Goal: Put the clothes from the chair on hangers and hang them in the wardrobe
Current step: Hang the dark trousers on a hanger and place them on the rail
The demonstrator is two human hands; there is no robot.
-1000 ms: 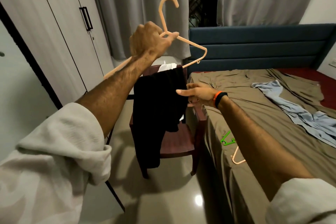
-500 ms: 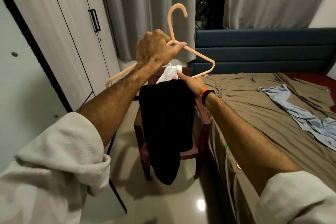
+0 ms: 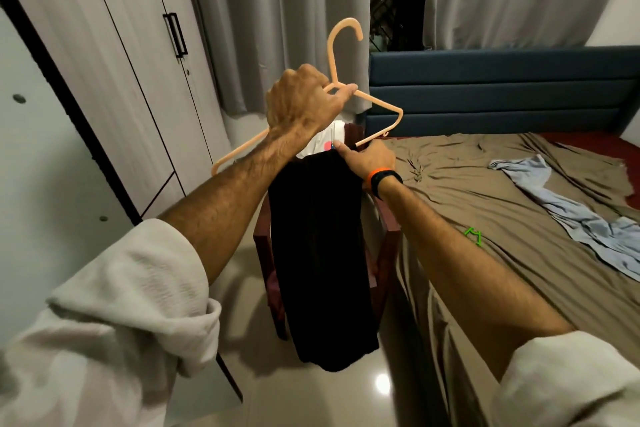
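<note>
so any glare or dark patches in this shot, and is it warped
Head view: a bright lamp glare spot sits on the glossy tiled floor; the black hanging garment reads as a detailless dark mass; wide-angle distortion bows the white wardrobe doors.

No legible text, label, brand, number or sign anywhere. Only a pink and blue printed patch on the white folded garment [image 3: 323, 144] at twelve o'clock, too small to read.
</note>
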